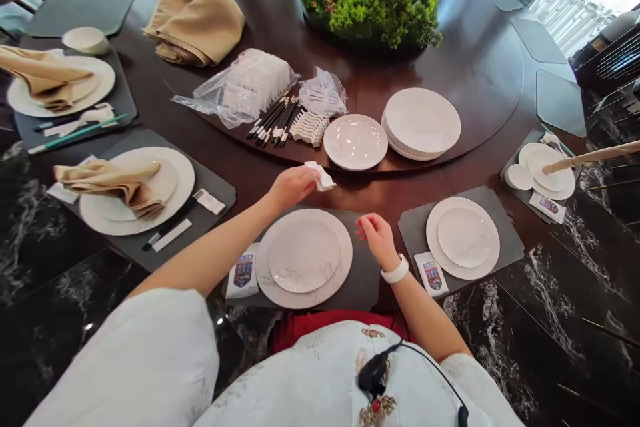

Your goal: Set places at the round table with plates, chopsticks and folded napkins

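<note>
My left hand [295, 187] is closed, pinching a small white chopstick rest [321, 177] above the table's edge. Below it, a small marbled plate [305, 255] lies on a larger white plate [304, 301] on a grey placemat [363, 280]. Over the placemat's right side hovers my right hand [376, 236], fingers loosely curled and nothing visible in them. A printed white packet [243, 273] rests left of the plates. On the turntable ahead are a row of white chopstick rests [309, 128] and a bunch of black-and-white chopsticks [278, 120].
Plastic-wrapped white pieces [255, 83], a shallow white plate [355, 141] and a plate stack [423, 120] stand on the turntable. Beyond are tan folded cloths [197, 21] and a green plant [370, 3]. Left, a napkin [117, 185] tops one setting; another plate setting [463, 233] is right.
</note>
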{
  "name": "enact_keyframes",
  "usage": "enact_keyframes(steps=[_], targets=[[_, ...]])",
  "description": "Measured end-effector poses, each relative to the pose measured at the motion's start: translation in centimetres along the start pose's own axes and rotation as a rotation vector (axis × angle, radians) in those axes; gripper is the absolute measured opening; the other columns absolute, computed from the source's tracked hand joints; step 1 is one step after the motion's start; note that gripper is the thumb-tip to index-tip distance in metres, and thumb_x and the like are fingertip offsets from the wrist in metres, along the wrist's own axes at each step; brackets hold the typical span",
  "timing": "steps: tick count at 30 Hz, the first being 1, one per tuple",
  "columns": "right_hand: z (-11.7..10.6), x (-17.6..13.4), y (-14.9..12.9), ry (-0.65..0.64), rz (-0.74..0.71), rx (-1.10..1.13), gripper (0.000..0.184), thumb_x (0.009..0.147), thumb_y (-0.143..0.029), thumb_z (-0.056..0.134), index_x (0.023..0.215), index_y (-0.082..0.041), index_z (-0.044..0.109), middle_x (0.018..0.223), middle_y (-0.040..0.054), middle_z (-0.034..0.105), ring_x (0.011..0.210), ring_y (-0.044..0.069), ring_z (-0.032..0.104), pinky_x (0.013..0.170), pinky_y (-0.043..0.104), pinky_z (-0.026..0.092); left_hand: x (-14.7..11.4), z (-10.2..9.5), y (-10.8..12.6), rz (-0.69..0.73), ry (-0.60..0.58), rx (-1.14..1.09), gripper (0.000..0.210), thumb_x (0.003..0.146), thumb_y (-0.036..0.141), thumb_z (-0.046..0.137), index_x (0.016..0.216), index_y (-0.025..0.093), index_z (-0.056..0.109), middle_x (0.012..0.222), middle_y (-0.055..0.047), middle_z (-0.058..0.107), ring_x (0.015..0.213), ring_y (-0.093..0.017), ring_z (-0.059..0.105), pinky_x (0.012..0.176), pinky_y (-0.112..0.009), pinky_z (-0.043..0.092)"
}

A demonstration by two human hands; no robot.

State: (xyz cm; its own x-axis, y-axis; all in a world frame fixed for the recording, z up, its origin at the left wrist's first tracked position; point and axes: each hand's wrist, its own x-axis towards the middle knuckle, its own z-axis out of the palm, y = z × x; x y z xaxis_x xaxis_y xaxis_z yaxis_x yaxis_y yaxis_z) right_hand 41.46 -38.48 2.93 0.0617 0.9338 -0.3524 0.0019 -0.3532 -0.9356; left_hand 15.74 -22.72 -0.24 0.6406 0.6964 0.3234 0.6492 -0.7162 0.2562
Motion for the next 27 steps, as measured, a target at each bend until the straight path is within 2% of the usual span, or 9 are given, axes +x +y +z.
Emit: enact_keyframes(steps=[2,5,8,11,15,19,22,25,27], targets=[[-1.9,1.1,-0.3,-0.13,0.182,0.18,0.038,0.087,-0.057,0.066,0.103,-0.023,0.063,0.1,0.0032,0.07,0.069,0.011,0.065,0.054,0.022,0.049,-2.0,-0.5,6.4,0.081,0.086,-0.073,0.022,0.098,0.025,0.053,0.105,0.021,0.073,0.107,-0.008,0.077,0.098,-0.018,0.071,0.092,-0.033,0.056],[-5.0,1.8,-0.2,-0.365,0.303,0.328,0.045,0.08,-0.057,0.076,0.107,-0.024,0.062,0.095,-0.0005,0.067,0.064,0.008,0.061,0.051,0.02,0.049,-3.8,-0.6,15.5,0.139,0.104,-0.109,0.023,0.102,0.026,0.052,0.109,0.026,0.074,0.109,-0.002,0.079,0.093,-0.013,0.073,0.087,-0.026,0.056],[-7.8,1.3,0.3,-0.529,0.354,0.341,0.045,0.074,-0.049,0.085,0.104,-0.023,0.063,0.081,-0.0043,0.064,0.06,0.007,0.057,0.055,0.02,0.051,-4.4,0.1,21.4,0.087,0.105,-0.11,0.027,0.103,0.023,0.049,0.112,0.029,0.074,0.109,0.0,0.08,0.093,-0.012,0.074,0.086,-0.025,0.058],[-9.6,0.8,1.3,-0.606,0.425,0.317,0.047,0.072,-0.045,0.087,0.107,-0.023,0.065,0.08,-0.0038,0.065,0.063,0.008,0.059,0.06,0.021,0.054,-5.3,1.1,24.0,0.026,0.174,-0.13,0.026,0.102,0.022,0.052,0.114,0.03,0.074,0.11,0.0,0.08,0.1,-0.012,0.074,0.09,-0.027,0.059],[-10.1,2.0,3.7,-0.595,0.423,0.243,0.04,0.077,-0.045,0.08,0.107,-0.023,0.066,0.087,-0.0005,0.069,0.069,0.01,0.062,0.064,0.023,0.055,-8.1,2.5,25.5,-0.116,0.272,-0.145,0.024,0.102,0.023,0.053,0.11,0.026,0.076,0.112,-0.003,0.08,0.103,-0.013,0.075,0.092,-0.027,0.061],[-8.5,5.8,6.7,-0.55,0.17,-0.141,0.032,0.086,-0.033,0.066,0.116,-0.021,0.064,0.08,-0.0015,0.065,0.066,0.012,0.057,0.063,0.024,0.05,-11.2,4.5,27.5,-0.324,0.35,-0.133,0.02,0.1,0.022,0.058,0.106,0.023,0.077,0.108,-0.005,0.08,0.099,-0.015,0.077,0.087,-0.027,0.063],[-6.4,8.8,8.3,-0.612,-0.08,-0.563,0.025,0.087,-0.021,0.061,0.11,-0.018,0.067,0.078,-0.0006,0.065,0.071,0.014,0.057,0.075,0.028,0.051,-13.0,6.2,29.3,-0.435,0.372,-0.175,0.021,0.099,0.019,0.057,0.106,0.022,0.077,0.106,-0.005,0.08,0.097,-0.015,0.077,0.087,-0.027,0.063],[-4.9,10.5,8.7,-0.725,-0.24,-0.852,0.023,0.089,-0.016,0.057,0.109,-0.017,0.069,0.093,0.0049,0.07,0.087,0.017,0.062,0.09,0.032,0.051,-14.4,7.4,30.8,-0.497,0.369,-0.228,0.024,0.098,0.017,0.056,0.108,0.023,0.077,0.107,-0.005,0.08,0.098,-0.015,0.077,0.089,-0.028,0.064],[-5.3,10.7,8.4,-0.694,-0.321,-0.942,0.021,0.091,-0.019,0.059,0.11,-0.017,0.069,0.105,0.0096,0.07,0.101,0.02,0.063,0.099,0.035,0.049,-15.3,7.7,31.4,-0.528,0.379,-0.242,0.025,0.098,0.015,0.056,0.107,0.022,0.077,0.107,-0.005,0.08,0.097,-0.015,0.077,0.089,-0.028,0.064]])
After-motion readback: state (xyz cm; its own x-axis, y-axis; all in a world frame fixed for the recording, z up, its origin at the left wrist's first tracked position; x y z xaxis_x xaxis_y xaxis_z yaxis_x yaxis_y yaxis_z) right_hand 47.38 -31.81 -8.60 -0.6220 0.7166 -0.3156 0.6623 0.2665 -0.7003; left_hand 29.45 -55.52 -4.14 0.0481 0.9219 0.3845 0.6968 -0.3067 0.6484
